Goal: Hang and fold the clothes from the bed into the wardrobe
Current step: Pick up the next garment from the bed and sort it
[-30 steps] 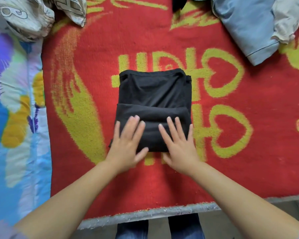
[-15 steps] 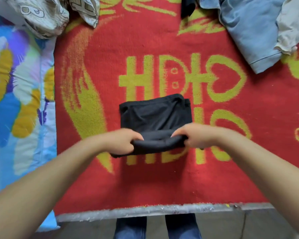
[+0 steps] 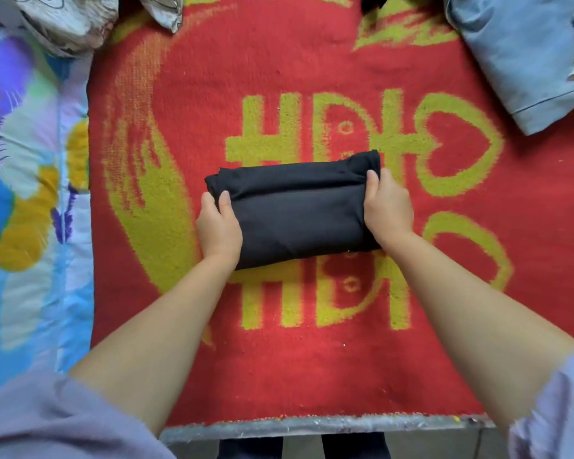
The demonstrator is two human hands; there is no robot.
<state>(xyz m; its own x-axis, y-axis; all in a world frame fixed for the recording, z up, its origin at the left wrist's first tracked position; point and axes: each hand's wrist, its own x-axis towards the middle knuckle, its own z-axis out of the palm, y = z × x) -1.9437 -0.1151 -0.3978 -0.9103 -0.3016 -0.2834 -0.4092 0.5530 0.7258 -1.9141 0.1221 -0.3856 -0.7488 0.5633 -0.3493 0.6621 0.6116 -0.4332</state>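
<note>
Gripping one folded black garment (image 3: 299, 213): left hand (image 3: 217, 228), right hand (image 3: 388, 210).

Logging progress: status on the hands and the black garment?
Left hand, right hand grip the folded black garment at its ends. Blue garment waits, top right.

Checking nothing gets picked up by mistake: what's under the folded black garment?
The folded black garment lies on the red blanket, left hand and right hand gripping its ends. Anything directly beneath is covered.
</note>
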